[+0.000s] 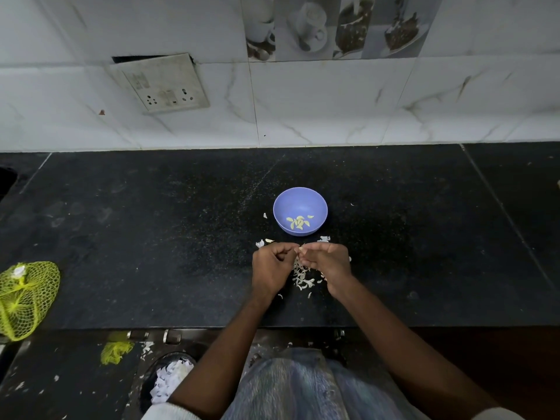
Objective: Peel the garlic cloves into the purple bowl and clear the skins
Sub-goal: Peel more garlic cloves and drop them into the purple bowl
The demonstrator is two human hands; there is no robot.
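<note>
Both hands meet at 6 o'clock of the round purple plastic bowl (300, 204): left hand (270, 266) and right hand (328, 262), fingers curled, pinch one small garlic clove (301, 247) between them. Peeled pale cloves (298, 222) lie inside the bowl. White papery skins (303, 277) litter the black stone counter (151, 237) beneath the hands.

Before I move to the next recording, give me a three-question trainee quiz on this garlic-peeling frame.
1. True or false: the round purple plastic bowl already holds peeled pale garlic cloves.
2. Where does the heap of white papery garlic skins lie? A) inside the bowl B) on the black stone counter between the hands C) in the yellow mesh bag
3. What do the left hand and right hand pinch between them?

Key: 1 true; 2 B; 3 a small garlic clove being peeled.
</note>
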